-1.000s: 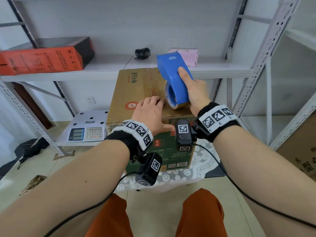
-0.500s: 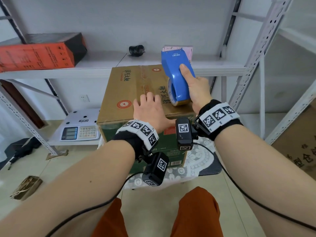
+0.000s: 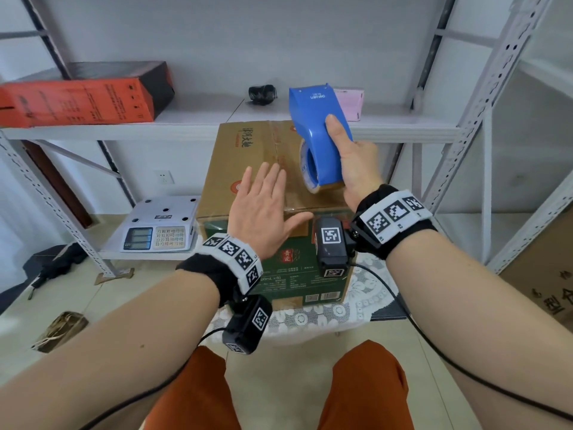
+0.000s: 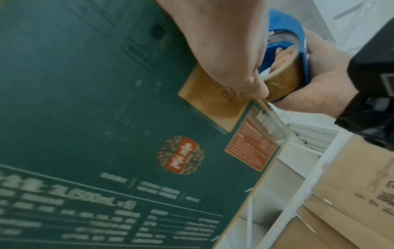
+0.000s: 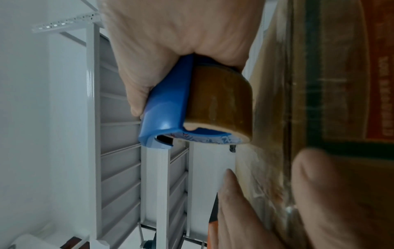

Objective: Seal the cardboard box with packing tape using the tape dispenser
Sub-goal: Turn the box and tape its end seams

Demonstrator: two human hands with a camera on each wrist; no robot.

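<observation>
A cardboard box (image 3: 248,150) with a brown top and a green front (image 4: 85,118) stands on a lace-covered stand. My right hand (image 3: 356,169) grips a blue tape dispenser (image 3: 319,131) holding a brown tape roll (image 5: 219,101), raised just above the box's near right top. My left hand (image 3: 263,209) lies flat with straight fingers over the near top edge, its thumb (image 4: 251,84) down against the front face. Clear tape (image 5: 275,151) lies along the box's edge.
Behind the box runs a white metal shelf (image 3: 186,119) with a red box (image 3: 77,100), a black item (image 3: 262,94) and a pink packet (image 3: 350,102). A weighing scale (image 3: 161,225) sits lower left. Another carton (image 3: 545,274) stands at the right.
My left hand has gone from curled on the box top to flat with fingers spread. The dispenser stays in my right hand, slightly higher and tilted back. The view has shifted sideways.
</observation>
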